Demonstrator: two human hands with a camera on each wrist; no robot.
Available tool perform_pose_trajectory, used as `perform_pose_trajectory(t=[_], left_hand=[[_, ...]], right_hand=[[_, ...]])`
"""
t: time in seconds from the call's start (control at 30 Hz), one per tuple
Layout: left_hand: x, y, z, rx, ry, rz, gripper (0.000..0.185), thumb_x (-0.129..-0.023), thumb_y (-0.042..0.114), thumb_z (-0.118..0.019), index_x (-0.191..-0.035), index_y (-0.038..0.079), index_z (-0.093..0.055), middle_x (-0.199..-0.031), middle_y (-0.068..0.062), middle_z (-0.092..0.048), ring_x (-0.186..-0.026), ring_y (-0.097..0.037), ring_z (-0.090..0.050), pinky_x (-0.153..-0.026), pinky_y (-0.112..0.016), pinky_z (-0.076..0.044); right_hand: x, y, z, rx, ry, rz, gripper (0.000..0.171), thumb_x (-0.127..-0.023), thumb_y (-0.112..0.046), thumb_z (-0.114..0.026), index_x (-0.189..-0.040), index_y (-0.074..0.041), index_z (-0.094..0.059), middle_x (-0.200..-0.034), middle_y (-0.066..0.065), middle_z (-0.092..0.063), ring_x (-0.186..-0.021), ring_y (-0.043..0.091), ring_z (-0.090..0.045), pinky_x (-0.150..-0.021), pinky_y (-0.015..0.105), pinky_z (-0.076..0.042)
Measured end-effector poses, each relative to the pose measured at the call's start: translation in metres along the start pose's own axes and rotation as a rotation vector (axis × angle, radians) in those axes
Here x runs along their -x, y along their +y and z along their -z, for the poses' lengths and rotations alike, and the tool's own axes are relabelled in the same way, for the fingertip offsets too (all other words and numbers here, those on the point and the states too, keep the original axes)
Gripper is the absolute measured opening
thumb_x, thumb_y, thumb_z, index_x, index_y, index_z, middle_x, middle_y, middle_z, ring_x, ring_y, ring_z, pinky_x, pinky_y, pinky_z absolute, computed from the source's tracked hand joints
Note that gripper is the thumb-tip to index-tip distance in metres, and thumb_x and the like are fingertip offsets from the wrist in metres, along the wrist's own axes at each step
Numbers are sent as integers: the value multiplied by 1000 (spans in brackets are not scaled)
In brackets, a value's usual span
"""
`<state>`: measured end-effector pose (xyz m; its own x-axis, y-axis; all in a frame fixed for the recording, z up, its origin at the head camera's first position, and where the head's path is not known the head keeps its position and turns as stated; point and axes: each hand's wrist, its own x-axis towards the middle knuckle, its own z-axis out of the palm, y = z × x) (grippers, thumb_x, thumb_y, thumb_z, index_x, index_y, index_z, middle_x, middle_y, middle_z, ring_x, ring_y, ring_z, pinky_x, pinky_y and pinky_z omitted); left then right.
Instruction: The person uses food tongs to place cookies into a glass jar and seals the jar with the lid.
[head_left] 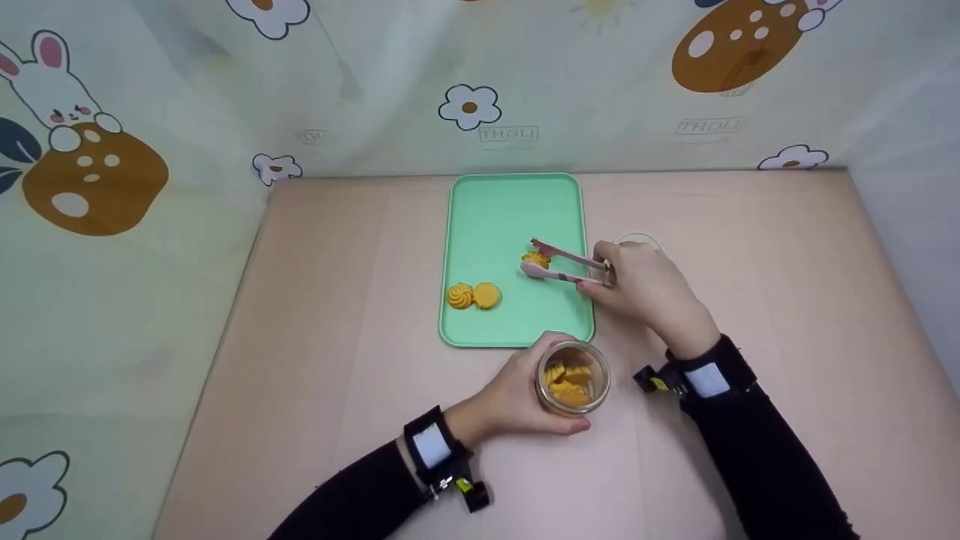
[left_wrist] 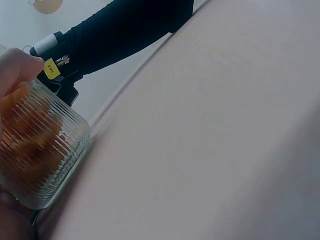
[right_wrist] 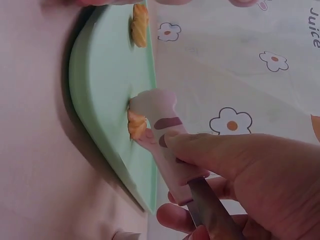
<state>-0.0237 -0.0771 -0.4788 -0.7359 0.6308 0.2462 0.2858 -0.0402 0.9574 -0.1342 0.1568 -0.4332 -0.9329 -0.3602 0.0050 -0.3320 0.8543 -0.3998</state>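
My right hand (head_left: 643,281) pinches a pair of pink tongs (head_left: 561,276) over the right side of the green tray (head_left: 517,210). Between the tong tips is a golden swirl cookie (head_left: 537,259), close to the tray surface; the right wrist view shows this cookie (right_wrist: 136,125) beside the near tip. Two more cookies (head_left: 486,295) lie side by side at the tray's lower left. My left hand (head_left: 517,394) grips a ribbed glass jar (left_wrist: 75,145) just below the tray, its open mouth facing up. Several cookies (head_left: 570,391) are inside the jar.
A pale round object (head_left: 639,238) shows partly behind my right hand. The light pink table (head_left: 360,300) meets a patterned curtain (head_left: 375,90) at its back and left edges. Both wrists wear black straps with small cameras.
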Motion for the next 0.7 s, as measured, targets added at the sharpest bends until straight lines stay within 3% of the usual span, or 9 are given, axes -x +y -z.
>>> perform_pose_trajectory(t=[0.43,0.7], left_hand=[[0,0,0,8,-7,4,87,-76,6,-98,-147,5,-48,-143,-13,-66,-133,-42,-62,-120,-44,-49],[2,-34,-4,-11,8,-1,94,-73,12,-101,-149,10,-47,-143,-8,-66,-133,-31,-63,-120,-41,-48]], right_hand=[[2,-2,0,-12,-20,-38,31,-97,-33,-84,-102,-6,-70,-79,7,-63,-72,26,-58,-59,37,-44],[1,5,8,-56,-44,-38,30,-95,-33,-86,-102,-7,-71,-81,7,-62,-80,28,-55,-65,40,-43]])
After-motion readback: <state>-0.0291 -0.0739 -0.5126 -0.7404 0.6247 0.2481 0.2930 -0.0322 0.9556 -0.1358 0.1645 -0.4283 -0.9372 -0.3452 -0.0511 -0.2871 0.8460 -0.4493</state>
